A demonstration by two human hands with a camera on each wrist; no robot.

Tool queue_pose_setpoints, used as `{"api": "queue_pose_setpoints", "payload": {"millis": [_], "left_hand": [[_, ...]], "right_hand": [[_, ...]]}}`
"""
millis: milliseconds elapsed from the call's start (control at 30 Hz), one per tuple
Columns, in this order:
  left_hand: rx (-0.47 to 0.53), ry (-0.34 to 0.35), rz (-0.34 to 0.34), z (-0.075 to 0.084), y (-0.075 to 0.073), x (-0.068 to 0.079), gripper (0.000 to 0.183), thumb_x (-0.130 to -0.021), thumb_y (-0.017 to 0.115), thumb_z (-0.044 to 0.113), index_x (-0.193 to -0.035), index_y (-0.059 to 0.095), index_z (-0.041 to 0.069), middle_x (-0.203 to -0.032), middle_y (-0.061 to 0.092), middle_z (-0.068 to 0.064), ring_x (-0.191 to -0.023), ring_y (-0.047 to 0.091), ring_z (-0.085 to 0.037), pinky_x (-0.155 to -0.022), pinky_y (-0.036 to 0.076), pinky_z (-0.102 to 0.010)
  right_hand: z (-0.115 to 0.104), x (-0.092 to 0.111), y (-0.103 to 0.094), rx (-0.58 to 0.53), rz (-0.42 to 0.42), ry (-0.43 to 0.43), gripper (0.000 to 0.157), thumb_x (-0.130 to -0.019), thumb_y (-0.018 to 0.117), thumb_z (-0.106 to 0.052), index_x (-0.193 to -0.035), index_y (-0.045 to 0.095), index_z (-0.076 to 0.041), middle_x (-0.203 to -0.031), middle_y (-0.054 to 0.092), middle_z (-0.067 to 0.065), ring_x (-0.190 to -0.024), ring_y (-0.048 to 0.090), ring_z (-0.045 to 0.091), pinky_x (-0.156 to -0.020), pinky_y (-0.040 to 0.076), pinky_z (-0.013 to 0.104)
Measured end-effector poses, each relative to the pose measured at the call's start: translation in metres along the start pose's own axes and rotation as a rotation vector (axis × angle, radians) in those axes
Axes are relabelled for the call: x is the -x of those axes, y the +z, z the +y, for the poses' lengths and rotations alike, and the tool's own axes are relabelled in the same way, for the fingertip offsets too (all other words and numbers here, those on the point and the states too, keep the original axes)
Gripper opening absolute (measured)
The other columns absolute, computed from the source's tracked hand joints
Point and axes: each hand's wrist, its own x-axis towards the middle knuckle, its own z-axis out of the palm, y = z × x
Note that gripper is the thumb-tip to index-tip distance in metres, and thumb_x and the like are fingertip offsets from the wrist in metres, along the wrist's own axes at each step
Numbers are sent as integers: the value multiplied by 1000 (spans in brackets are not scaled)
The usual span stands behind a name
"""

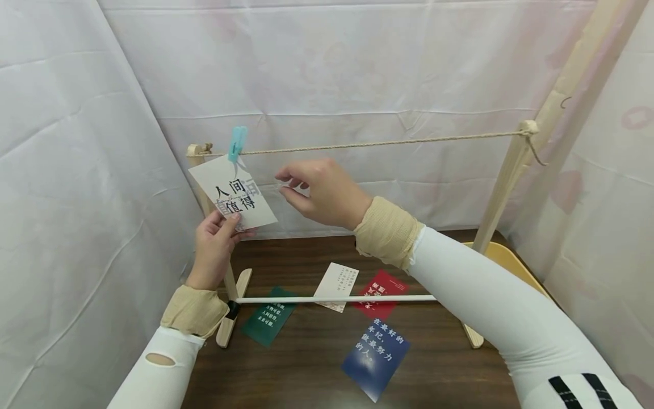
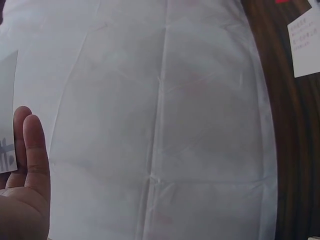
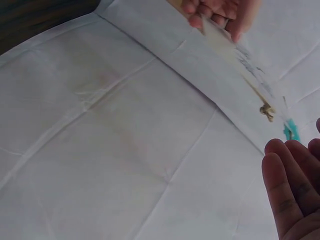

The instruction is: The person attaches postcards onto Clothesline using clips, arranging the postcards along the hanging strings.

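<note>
A white card (image 1: pixel 240 199) with black Chinese lettering hangs tilted at the left end of a string (image 1: pixel 378 144), with a light-blue clothespin (image 1: pixel 237 144) at its upper edge. My left hand (image 1: pixel 217 244) pinches the card's lower edge, thumb on the printed face and fingers behind. In the left wrist view only part of the card (image 2: pixel 7 115) shows beside those fingers. Just right of the card, my right hand (image 1: pixel 327 192) hovers below the string with loosely bent fingers, apart from card and clothespin. I see nothing clearly held in it.
On the brown table (image 1: pixel 286 369) lie a green card (image 1: pixel 269 318), a white card (image 1: pixel 337 284), a red card (image 1: pixel 380 294) and a blue card (image 1: pixel 375 360). A white crossbar (image 1: pixel 327 299) joins the wooden posts. Behind the right post (image 1: pixel 503 187) stands a yellow container (image 1: pixel 516 267).
</note>
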Motion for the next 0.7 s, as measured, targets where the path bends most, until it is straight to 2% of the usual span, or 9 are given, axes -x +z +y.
{"api": "queue_pose_setpoints", "payload": {"millis": [133,267,400,700], "left_hand": [[32,13,-2,-4,-2,0,33,-114,59,22,-144,60,11,-130,75,5,-99,79,-10,-85,66,-27],[79,3,4,-8,-1,1,17,-113,59,17,-127,66,11,-111,81,4,-87,81,-11,-79,66,-28],[87,-26,4,-14,2,4,11,-113,58,13,-117,67,9,-94,82,2,-84,81,-14,-77,66,-29],[81,-49,-34,-29,3,7,9,-113,58,13,-113,67,10,-93,80,1,-85,80,-12,-77,66,-28]], "right_hand": [[11,15,4,-20,3,20,14,-99,74,-4,-111,76,3,-110,82,16,-93,81,25,-89,66,38],[22,31,5,-37,9,52,15,-98,75,-2,-111,76,4,-109,82,18,-92,81,26,-87,66,39],[32,45,5,-39,15,94,16,-97,76,-3,-112,76,4,-108,82,18,-92,81,26,-86,66,42],[45,74,6,-45,36,165,18,-96,77,-2,-113,76,5,-108,81,18,-90,80,28,-83,66,42]]}}
